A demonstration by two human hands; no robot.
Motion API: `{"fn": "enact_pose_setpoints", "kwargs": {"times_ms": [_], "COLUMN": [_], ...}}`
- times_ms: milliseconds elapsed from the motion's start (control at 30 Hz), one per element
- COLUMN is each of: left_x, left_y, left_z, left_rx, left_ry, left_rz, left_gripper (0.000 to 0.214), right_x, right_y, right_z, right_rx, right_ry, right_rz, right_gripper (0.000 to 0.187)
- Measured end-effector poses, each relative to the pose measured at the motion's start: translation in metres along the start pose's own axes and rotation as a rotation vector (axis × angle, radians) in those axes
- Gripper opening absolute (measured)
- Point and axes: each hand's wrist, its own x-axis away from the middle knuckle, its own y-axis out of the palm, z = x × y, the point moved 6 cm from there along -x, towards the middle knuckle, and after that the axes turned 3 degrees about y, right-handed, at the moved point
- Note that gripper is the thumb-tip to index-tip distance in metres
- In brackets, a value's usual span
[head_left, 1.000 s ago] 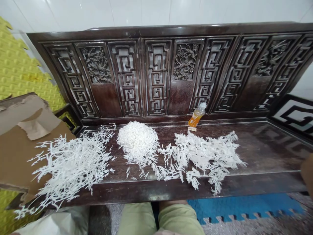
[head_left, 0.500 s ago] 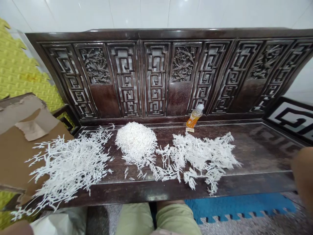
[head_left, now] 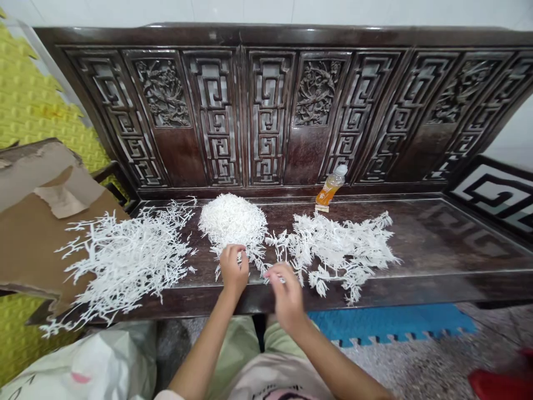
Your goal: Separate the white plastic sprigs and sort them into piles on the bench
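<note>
My left hand [head_left: 234, 269] is over the front edge of a mound of short white pieces [head_left: 231, 219], its fingers loosely curled and the thumb a little apart. Nothing shows between those fingers. To its right, my right hand [head_left: 287, 294] is half curled and slightly blurred, with thumb and forefinger apart. Its fingertips point left, near thin white branching sprigs at the mound's edge; I cannot tell whether they touch. A heap of leafy white sprigs [head_left: 339, 244] lies farther right. On the left spreads a tangle of bare white twigs [head_left: 129, 255].
Everything lies on a dark wooden bench [head_left: 433, 244] with a carved back. An orange drink bottle [head_left: 331, 186] leans at the rear. Torn cardboard [head_left: 25, 239] is at the left end, above a pale bag [head_left: 100, 361]. Blue foam mat [head_left: 395, 325] lies below.
Both hands have come in from the lower sides to the middle, by the front of the mound. The view has tilted down, so the bench appears higher.
</note>
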Motion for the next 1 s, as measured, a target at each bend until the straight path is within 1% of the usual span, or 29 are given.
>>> {"fn": "enact_pose_setpoints", "kwargs": {"times_ms": [67, 100, 167, 233, 333, 400, 500, 600, 667, 767, 867, 1000], "left_x": [0.012, 0.019, 0.032, 0.043, 0.052, 0.054, 0.054, 0.053, 0.052, 0.051, 0.051, 0.051], "left_y": [0.021, 0.029, 0.041, 0.048, 0.052, 0.053, 0.057, 0.06, 0.06, 0.057, 0.057, 0.06], "left_z": [-0.007, -0.011, -0.022, -0.029, -0.035, -0.035, -0.034, -0.034, -0.036, -0.042, -0.045, -0.046], "left_rx": [-0.102, -0.145, -0.203, -0.244, -0.281, -0.302, -0.328, -0.334, -0.323, -0.316, -0.325, -0.332], "left_ry": [0.019, 0.013, -0.023, -0.054, -0.066, -0.052, -0.015, 0.008, -0.006, -0.064, -0.086, -0.095], "left_rz": [-0.149, -0.196, -0.234, -0.255, -0.276, -0.296, -0.358, -0.396, -0.382, -0.331, -0.307, -0.325], "left_gripper": [0.012, 0.012, 0.013, 0.014, 0.015, 0.014, 0.016, 0.022, 0.026, 0.027, 0.026, 0.026], "right_x": [0.007, 0.01, 0.015, 0.016, 0.011, 0.006, 0.0, -0.005, -0.007, -0.009, -0.01, -0.011], "right_y": [0.019, 0.028, 0.038, 0.04, 0.037, 0.037, 0.044, 0.051, 0.054, 0.06, 0.066, 0.068], "right_z": [0.011, 0.018, 0.036, 0.055, 0.078, 0.088, 0.098, 0.105, 0.11, 0.116, 0.119, 0.124], "right_rx": [0.099, 0.157, 0.25, 0.312, 0.362, 0.367, 0.363, 0.424, 0.497, 0.609, 0.699, 0.754], "right_ry": [0.001, -0.003, -0.012, -0.012, -0.013, -0.017, -0.031, -0.043, -0.04, -0.054, -0.078, -0.052], "right_rz": [-0.115, -0.166, -0.21, -0.192, -0.15, -0.144, -0.154, -0.137, -0.121, -0.142, -0.179, -0.203], "right_gripper": [0.023, 0.023, 0.022, 0.02, 0.018, 0.019, 0.024, 0.029, 0.032, 0.033, 0.029, 0.02]}}
